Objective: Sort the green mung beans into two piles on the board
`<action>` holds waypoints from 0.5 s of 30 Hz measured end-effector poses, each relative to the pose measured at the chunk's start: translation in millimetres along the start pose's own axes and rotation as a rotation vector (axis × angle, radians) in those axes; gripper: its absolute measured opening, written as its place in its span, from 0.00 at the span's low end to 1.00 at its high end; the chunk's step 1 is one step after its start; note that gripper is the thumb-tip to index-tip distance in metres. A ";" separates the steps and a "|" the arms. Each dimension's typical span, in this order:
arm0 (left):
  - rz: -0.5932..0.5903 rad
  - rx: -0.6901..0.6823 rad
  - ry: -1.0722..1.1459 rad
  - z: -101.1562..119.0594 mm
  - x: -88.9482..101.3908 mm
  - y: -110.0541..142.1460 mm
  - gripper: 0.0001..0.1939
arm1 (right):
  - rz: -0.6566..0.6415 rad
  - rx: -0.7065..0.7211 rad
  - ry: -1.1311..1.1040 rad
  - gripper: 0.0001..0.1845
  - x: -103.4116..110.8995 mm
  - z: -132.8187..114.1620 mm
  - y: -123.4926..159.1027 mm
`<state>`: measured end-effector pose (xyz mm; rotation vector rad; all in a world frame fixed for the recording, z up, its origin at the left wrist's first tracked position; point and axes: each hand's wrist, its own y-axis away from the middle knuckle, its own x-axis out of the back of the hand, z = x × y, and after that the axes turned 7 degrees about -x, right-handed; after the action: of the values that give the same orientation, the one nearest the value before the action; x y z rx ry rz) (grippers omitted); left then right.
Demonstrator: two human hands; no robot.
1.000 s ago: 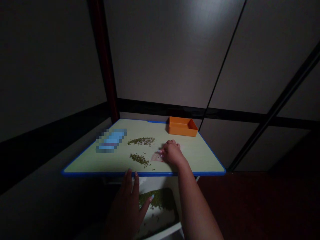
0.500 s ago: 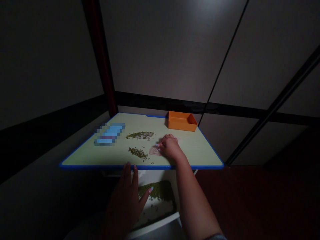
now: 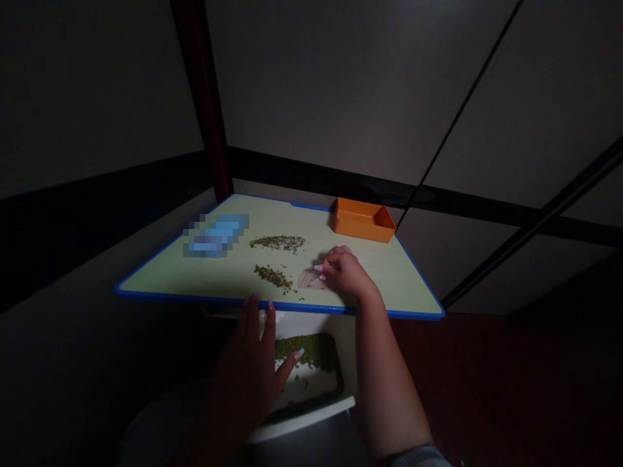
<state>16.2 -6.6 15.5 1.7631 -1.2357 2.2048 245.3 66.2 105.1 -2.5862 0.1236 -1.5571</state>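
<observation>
My right hand (image 3: 344, 269) rests on the pale table top (image 3: 389, 285), its fingers curled and pressed together; whatever they hold, if anything, is hidden. Beside its fingertips a faint pinkish round marking (image 3: 310, 279) shows on the surface. To its left lies a loose patch of small green beans or seeds (image 3: 273, 277), with a second patch of them (image 3: 278, 243) farther back. My left hand (image 3: 250, 363) is open at the blue front edge, fingertips touching or very near it and thumb spread over an open white drawer (image 3: 311, 425). More green grains (image 3: 311, 350) lie inside the drawer.
An orange open box (image 3: 365, 224) stands at the back right of the table. A pixelated blue flat object (image 3: 217, 235) lies at the left. Dark panelled walls (image 3: 341, 84) rise behind the table, and a reddish floor (image 3: 477, 376) shows at the right.
The whole view has shifted, so the table sits higher in the picture. My right hand stays curled by the marking, and my left hand stays spread at the front edge.
</observation>
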 end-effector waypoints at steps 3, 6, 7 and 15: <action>-0.005 0.009 0.001 1.7 2.4 -1.4 0.42 | -0.006 0.002 0.001 0.10 -2.4 -1.6 -1.3; -0.027 0.008 0.010 4.7 6.4 -2.1 0.42 | -0.006 0.011 0.006 0.10 -5.0 -3.8 -2.5; -0.035 0.012 0.013 5.9 8.0 -2.1 0.41 | -0.006 0.013 0.012 0.10 -5.6 -4.4 -2.6; -0.079 0.049 0.022 11.4 14.6 -2.7 0.38 | 0.016 0.014 0.065 0.10 -5.3 -5.8 -1.6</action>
<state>21.5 -17.8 29.6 1.7679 -1.0969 2.2223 237.7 68.2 103.4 -2.5187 0.1385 -1.6305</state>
